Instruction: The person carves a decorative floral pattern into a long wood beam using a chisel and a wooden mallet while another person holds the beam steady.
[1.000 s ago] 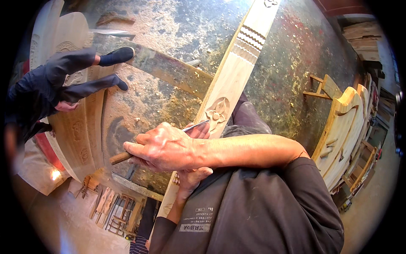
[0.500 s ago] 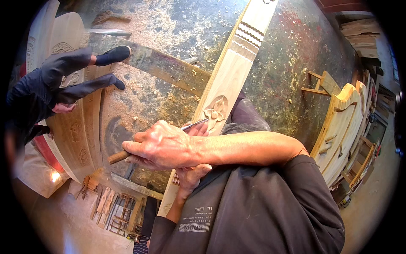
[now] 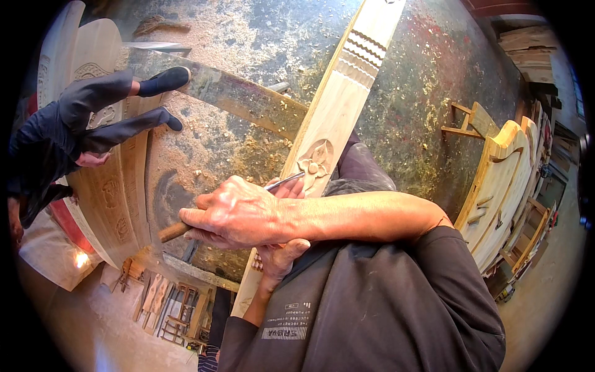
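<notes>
My right hand (image 3: pixel 238 214) is closed round the wooden handle of a chisel (image 3: pixel 175 231), my forearm crossing in front of my chest. Its thin metal blade (image 3: pixel 288 180) reaches the lower edge of a carved flower (image 3: pixel 314 167) in relief on a long pale wooden board (image 3: pixel 338 102). Under my right wrist lies my left hand (image 3: pixel 277 259), partly hidden. Its thumb sticks out away from the blade, and its fingers show stretched along the board beside and beneath the blade. Wavy grooves (image 3: pixel 362 56) cross the board farther up.
A dark bench plank (image 3: pixel 229 99) meets the board from the left. Wood chips cover the floor (image 3: pixel 427 80). At left a co-worker in dark clothes (image 3: pixel 49 133) sits by a carved panel (image 3: pixel 111 211). A pale curved wooden piece (image 3: pixel 496 192) with small tools stands right; more tools (image 3: pixel 164 304) lie lower left.
My hands and the chisel keep almost the same place, the blade shifting only very slightly. At the far left edge, the co-worker's other hand has moved and shows more clearly.
</notes>
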A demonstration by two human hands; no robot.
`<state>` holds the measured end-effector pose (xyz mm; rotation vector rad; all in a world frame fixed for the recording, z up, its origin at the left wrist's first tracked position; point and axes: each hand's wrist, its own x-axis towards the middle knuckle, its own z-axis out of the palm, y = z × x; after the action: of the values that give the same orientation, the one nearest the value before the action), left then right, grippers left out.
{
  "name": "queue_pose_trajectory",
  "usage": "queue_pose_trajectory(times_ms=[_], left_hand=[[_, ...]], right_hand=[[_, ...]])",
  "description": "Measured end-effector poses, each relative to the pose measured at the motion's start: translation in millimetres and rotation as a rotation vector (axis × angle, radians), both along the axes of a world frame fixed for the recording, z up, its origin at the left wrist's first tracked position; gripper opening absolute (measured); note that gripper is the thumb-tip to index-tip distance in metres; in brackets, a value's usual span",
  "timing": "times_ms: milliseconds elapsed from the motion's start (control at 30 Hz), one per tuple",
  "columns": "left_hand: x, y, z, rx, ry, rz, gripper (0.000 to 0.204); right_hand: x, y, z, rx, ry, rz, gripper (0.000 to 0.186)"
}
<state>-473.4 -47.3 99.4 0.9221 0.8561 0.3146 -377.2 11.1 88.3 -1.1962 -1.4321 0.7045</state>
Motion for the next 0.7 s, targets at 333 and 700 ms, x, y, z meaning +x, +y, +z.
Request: queue_pose_trajectory(times_ms=[333, 700], left_hand=[[-11, -3, -14, 0.019, -0.098, -0.011, 0.144], [5, 0, 5, -0.004, 0.033, 0.067, 0.14]], right_hand=[[1, 0, 2, 0.02, -0.031, -0.021, 0.025], [3, 2, 0, 0.026, -0.029, -0.046, 0.024]])
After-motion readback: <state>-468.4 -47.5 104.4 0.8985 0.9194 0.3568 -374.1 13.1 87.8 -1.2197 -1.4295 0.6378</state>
